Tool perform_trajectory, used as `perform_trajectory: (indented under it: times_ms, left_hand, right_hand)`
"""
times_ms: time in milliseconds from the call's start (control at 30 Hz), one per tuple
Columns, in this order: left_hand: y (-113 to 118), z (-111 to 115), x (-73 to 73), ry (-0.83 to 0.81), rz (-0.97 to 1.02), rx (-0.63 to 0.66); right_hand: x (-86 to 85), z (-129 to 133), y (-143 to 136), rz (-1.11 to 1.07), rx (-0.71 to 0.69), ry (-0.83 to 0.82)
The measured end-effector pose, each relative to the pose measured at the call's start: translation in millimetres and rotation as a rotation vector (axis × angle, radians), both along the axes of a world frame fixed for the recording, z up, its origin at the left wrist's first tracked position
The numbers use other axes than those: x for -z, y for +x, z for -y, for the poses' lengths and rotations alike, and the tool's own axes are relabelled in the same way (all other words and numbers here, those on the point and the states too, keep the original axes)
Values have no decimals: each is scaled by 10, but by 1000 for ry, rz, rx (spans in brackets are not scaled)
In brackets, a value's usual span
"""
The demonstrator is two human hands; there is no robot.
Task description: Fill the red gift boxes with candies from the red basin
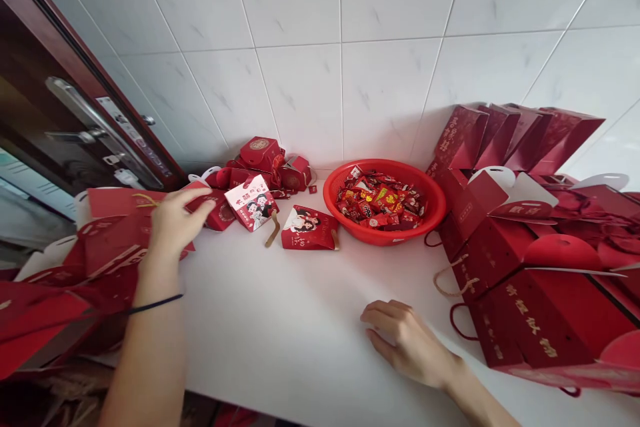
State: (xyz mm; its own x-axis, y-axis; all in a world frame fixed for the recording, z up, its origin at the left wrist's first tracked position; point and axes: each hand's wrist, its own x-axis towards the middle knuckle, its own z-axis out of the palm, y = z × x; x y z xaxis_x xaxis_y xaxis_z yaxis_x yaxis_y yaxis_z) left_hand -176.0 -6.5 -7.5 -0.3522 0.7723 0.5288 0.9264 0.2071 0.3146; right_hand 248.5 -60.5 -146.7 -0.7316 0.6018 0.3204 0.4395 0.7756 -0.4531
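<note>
If pressed or bumped, expect the small red box (220, 211), on the table (275, 320) right beside the left hand (173, 220), to crease or skid. See that hand's fingers partly spread, with a gap between thumb and forefinger and nothing visible in it; cannot tell about contact with the box. Just right of the box, mind the slanted pale picture box (250, 203), apt to slip if caught by a fingertip, and behind, the small-box pile (260, 153), loosely heaped and easily toppled. Beside the left forearm, beware the crowded red bags (110, 240), with flaps likely to snag the dark band (157, 304). Farther right, past the red pouch (305, 228), keep clear of the red basket (385, 237), full of wrapped packets (385, 203) and prone to spilling if jolted at the rim. In front of it, find the right hand (410, 343) resting on the table with fingers loosely curled, apparently holding nothing, and close to cord loops (451, 318) on the gift bags (525, 320), likely to hook a finger and drag a bag askew.
</note>
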Motion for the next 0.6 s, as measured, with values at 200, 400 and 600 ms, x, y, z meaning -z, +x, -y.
perform_trajectory:
  times_ms: [200,400,600]
  left_hand:
    - [555,-313,299,-166,-28,368]
    - [988,-552,821,-459,-225,678]
    - [814,-580,1042,-405,-107,689]
  right_hand:
    - [50,-9,21,-43,5,-26]
    - [67,-20,18,-64,14,-35]
    - [67,-39,22,-114,24,-52]
